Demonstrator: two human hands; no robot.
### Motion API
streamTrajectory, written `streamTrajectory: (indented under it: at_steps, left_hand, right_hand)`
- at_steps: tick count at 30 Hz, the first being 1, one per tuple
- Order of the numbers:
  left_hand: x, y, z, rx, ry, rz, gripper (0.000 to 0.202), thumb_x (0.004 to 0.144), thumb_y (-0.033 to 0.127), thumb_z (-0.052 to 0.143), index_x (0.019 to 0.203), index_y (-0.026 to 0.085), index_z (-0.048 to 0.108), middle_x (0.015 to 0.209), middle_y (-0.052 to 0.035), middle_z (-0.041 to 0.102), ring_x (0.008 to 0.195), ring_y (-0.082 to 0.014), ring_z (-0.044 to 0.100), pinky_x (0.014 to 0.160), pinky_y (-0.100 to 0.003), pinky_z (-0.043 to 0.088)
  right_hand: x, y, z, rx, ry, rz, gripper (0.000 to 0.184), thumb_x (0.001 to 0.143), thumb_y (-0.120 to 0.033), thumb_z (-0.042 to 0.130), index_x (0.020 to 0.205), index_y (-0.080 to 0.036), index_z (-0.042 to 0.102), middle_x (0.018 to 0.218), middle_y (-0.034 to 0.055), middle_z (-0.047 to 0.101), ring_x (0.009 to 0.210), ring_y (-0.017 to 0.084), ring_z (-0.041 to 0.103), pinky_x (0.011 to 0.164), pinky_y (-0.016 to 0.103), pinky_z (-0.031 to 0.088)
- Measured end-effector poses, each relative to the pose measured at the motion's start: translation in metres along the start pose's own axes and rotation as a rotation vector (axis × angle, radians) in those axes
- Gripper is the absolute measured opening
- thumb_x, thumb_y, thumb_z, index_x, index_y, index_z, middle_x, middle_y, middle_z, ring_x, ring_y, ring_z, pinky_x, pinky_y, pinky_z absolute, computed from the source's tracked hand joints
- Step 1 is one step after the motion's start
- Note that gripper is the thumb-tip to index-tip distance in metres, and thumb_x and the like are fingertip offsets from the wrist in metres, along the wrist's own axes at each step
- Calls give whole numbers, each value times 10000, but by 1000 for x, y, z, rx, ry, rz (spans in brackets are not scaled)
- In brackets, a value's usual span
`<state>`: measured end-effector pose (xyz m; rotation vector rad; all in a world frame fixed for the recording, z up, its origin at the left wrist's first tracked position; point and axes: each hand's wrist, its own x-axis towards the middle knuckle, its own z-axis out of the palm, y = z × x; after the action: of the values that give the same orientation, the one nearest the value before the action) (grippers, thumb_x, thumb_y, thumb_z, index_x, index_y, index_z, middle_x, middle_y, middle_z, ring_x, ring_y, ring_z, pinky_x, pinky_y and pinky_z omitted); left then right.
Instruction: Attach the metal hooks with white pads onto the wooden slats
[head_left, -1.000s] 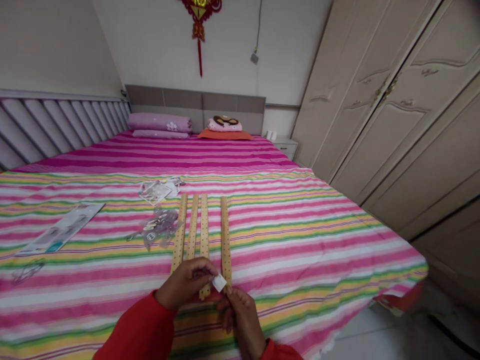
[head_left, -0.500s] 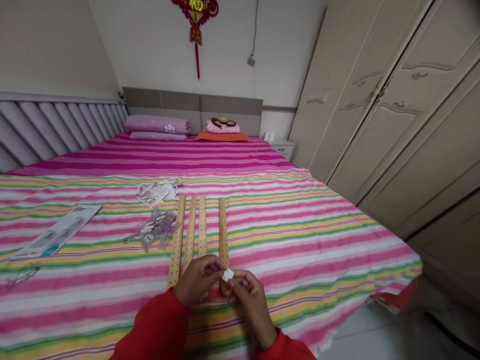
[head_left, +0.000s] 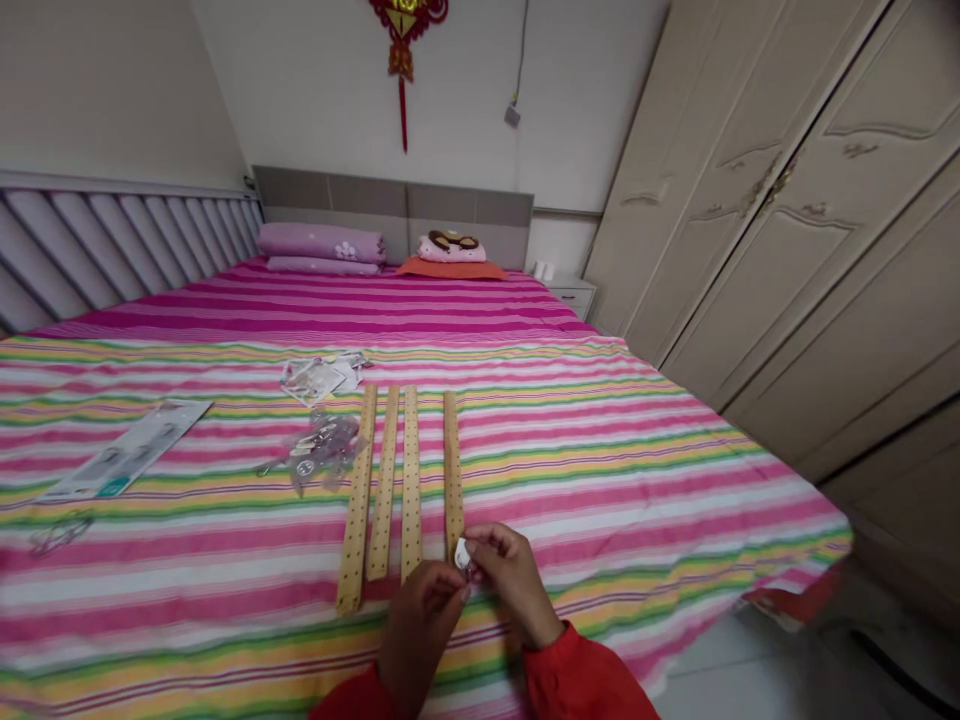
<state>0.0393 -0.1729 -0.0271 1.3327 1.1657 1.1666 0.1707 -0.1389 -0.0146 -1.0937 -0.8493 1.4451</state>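
My right hand (head_left: pixel 514 575) pinches a small white piece (head_left: pixel 461 553) between thumb and fingers; a clear or shiny part shows at its lower end, too small to name. Just below it, my left hand (head_left: pixel 424 615) is closed, thumb and fingertip pressed together beside that lower end; what they grip is hidden. Under the hands lies the near end of a wooden strip with holes (head_left: pixel 453 460). To its left, several more such strips lie side by side, one of them a light wooden strip (head_left: pixel 411 480).
Left of the strips is a clear plastic bag (head_left: pixel 322 455) with small metal parts. Behind it lies a pile of white cards or packets (head_left: pixel 322 378). Further left are a flat long package (head_left: pixel 127 450) and a thin wire-like coil (head_left: pixel 61 532). A striped sheet (head_left: pixel 637 500) covers the bed.
My left hand has moved down and right, from the side of the white piece to below it. The white piece has turned more upright in my right hand. The view has shifted slightly.
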Motion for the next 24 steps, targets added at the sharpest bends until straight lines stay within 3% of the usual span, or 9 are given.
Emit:
streamTrajectory:
  at_steps: [6, 8, 10, 12, 14, 19, 24]
  left_hand:
    - [-8, -11, 3, -82, 30, -186, 254, 646, 392, 707, 671, 164, 598, 573, 13, 568, 537, -102, 510, 506, -211, 389]
    - [-9, -12, 2, -163, 85, -280, 298, 606, 417, 734, 685, 165, 597, 587, 17, 566, 558, -106, 517, 531, -220, 404]
    - [-10, -10, 0, -284, 107, -459, 330, 570, 412, 765, 709, 165, 596, 629, 2, 588, 601, -124, 554, 574, -242, 437]
    - [-11, -9, -1, -434, 87, -662, 322, 592, 382, 765, 767, 165, 605, 731, -45, 639, 682, -159, 610, 663, -289, 474]
    - [-12, -8, 0, -592, 64, -780, 265, 666, 332, 724, 841, 169, 611, 865, -101, 672, 789, -199, 648, 787, -342, 478]
    - [-2, -5, 10, -810, 224, -809, 132, 804, 223, 558, 919, 160, 566, 946, -158, 680, 929, -243, 659, 938, -375, 430]
    - [10, 13, 19, -780, 259, -870, 156, 863, 234, 490, 965, 120, 520, 824, -167, 687, 801, -232, 690, 889, -363, 470]
  right_hand:
    - [10, -7, -12, -171, -77, -35, 263, 601, -378, 757, 717, -148, 703, 493, -34, 593, 429, 77, 452, 440, 208, 327]
    - [13, -12, -12, -223, -117, -69, 220, 609, -351, 749, 698, -154, 709, 506, -34, 593, 457, 82, 458, 466, 213, 332]
    - [16, -14, -12, -258, -170, -82, 190, 615, -332, 744, 691, -162, 713, 532, -28, 608, 493, 92, 481, 500, 221, 352]
    - [19, -14, -11, -279, -206, -76, 181, 626, -329, 736, 706, -168, 715, 551, -22, 620, 511, 103, 500, 517, 228, 366]
    - [22, -11, -10, -296, -213, -77, 177, 635, -326, 729, 718, -171, 713, 558, -19, 624, 516, 110, 507, 524, 233, 374]
    - [28, -2, -8, -330, -193, -101, 140, 644, -287, 697, 710, -164, 708, 601, -7, 633, 541, 117, 523, 549, 246, 396]
    - [28, 0, -7, -396, -144, -197, 90, 656, -218, 646, 705, -174, 707, 664, -3, 592, 595, 124, 532, 553, 240, 414]
